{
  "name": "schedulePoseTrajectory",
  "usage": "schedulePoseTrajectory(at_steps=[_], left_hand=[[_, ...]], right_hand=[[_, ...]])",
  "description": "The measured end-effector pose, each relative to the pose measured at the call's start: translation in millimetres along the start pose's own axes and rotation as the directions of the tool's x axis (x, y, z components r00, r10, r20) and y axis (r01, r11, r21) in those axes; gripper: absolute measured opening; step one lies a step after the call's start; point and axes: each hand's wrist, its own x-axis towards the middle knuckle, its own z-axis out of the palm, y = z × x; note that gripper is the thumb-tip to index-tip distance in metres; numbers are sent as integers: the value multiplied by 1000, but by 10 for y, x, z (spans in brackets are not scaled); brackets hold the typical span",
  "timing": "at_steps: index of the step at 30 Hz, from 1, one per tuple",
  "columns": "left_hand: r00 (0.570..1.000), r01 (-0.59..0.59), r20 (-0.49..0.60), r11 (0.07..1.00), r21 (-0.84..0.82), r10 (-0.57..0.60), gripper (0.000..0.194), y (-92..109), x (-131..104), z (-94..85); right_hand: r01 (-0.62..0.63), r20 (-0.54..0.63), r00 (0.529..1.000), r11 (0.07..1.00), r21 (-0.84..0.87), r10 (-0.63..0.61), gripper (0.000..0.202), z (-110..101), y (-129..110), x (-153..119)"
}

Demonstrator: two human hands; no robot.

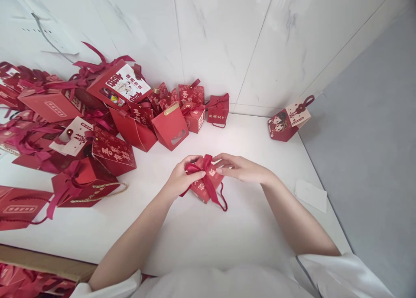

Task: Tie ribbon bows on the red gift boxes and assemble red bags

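A small red gift box (200, 189) with gold-white characters is tilted in front of me, low over the white table. Around it runs a dark red ribbon (210, 186) tied in a bow on top, and a red cord handle (222, 198) hangs at its lower right. My left hand (182, 174) is closed on the box's left side, its thumb pressed on the ribbon near the knot. My right hand (238, 168) curls its thumb and fingers round the upper right edge, by the bow. The fingers behind the box are partly hidden.
Many red gift boxes crowd the left, including a bag-shaped box (170, 129) and a small ribboned box (218, 109) by the marbled wall. A box with cartoon figures (282, 125) stands far right. Near the right edge lies a white card (311, 195). A cardboard carton (48, 261) sits lower left.
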Motion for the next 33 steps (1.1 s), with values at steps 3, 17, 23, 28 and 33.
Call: schedulePoseTrajectory(at_steps=[3,17,23,28,33], left_hand=[[989,-22,-151,990,-141,0,57,-45,51,12],[959,22,-272,938,345,78,42,50,5,-336],[984,136,-9,718,683,-178,48,198,-90,-657],[931,54,272,831,554,-242,49,229,-61,-658],[914,27,361,915,403,-186,45,200,-14,-682]], right_hand=[[-66,-253,968,973,-220,8,39,-16,-42,-29],[120,-317,877,803,-584,-362,34,238,-251,-129],[178,-97,885,524,-833,-456,57,426,-154,-12],[118,-84,950,597,-793,-300,81,551,-97,-1],[81,-82,972,643,-761,-220,81,540,-147,-15]])
